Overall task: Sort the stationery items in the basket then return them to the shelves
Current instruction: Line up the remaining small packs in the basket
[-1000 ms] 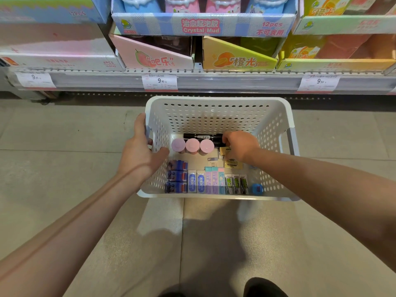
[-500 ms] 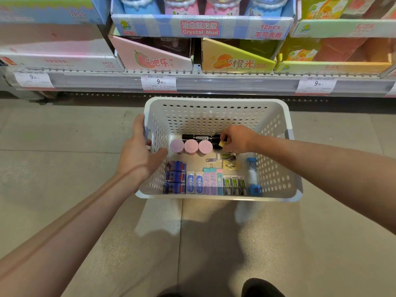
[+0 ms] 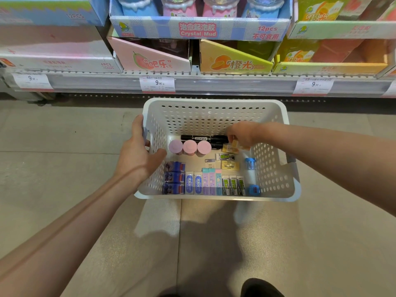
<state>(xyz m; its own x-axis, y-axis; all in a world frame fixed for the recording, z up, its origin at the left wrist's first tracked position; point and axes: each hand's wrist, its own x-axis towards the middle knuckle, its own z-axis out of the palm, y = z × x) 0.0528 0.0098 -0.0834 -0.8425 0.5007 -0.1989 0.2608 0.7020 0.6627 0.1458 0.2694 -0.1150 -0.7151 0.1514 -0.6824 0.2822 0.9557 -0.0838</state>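
Observation:
A white perforated basket (image 3: 214, 118) sits on the floor before the shelf. My left hand (image 3: 137, 155) grips its left wall, thumb inside. My right hand (image 3: 242, 133) reaches in at the back right and pinches a small yellow packet (image 3: 234, 144). Inside lie black markers (image 3: 203, 138) along the back, three pink round caps (image 3: 189, 146), dark blue boxes (image 3: 173, 179), blue-labelled erasers (image 3: 194, 183), pastel erasers (image 3: 211, 181), green-labelled erasers (image 3: 233, 185), loose yellow packets (image 3: 229, 165) and a blue-capped white tube (image 3: 250, 172).
The shelf edge (image 3: 214, 84) with price tags runs just behind the basket. Above it stand display boxes: a Crystal Mud box (image 3: 199, 28), a pink box (image 3: 150, 58) and an orange box (image 3: 235, 61). Grey floor tiles surround the basket. A dark shoe tip (image 3: 261, 288) shows at the bottom.
My right hand has moved from the middle of the basket to the back right with a small yellow packet, uncovering the blue-capped tube. My left hand keeps its grip.

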